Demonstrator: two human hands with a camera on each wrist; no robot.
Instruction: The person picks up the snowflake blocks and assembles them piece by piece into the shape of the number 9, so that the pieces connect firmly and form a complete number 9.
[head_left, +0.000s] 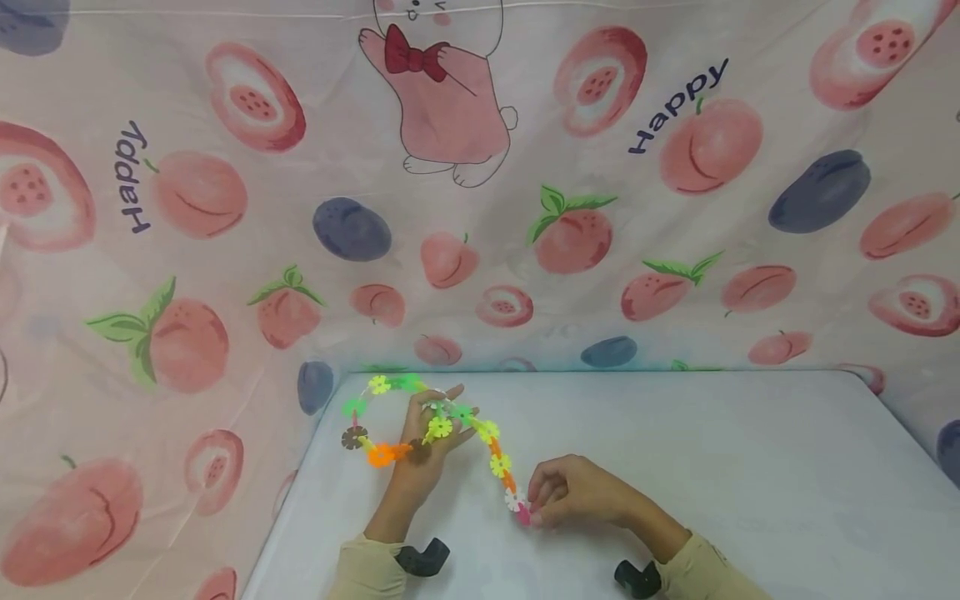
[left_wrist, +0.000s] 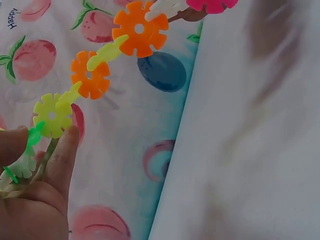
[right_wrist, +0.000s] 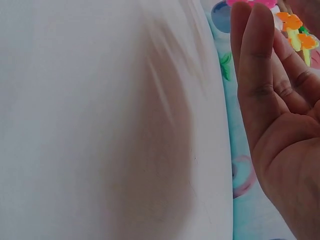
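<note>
A chain of notched plastic flower discs (head_left: pixel 500 465) in yellow, orange, green, brown, white and pink hangs between the two hands. My left hand (head_left: pixel 420 479) holds it partway along, with thumb and fingers about the green and yellow discs (left_wrist: pixel 46 112) in the left wrist view. Left of that hand, the rest of the chain loops round past an orange disc (head_left: pixel 380 455). At the lower end, my right hand (head_left: pixel 581 492) pinches the pink disc (head_left: pixel 523 514) next to a white disc (head_left: pixel 514 500). In the right wrist view, the fingertips partly cover the chain.
Below the hands spreads a white tabletop (head_left: pixel 750 475). A fruit-printed curtain (head_left: pixel 465 217) hangs behind the table and down its left side. Black wrist mounts (head_left: pixel 423 557) sit by both cuffs.
</note>
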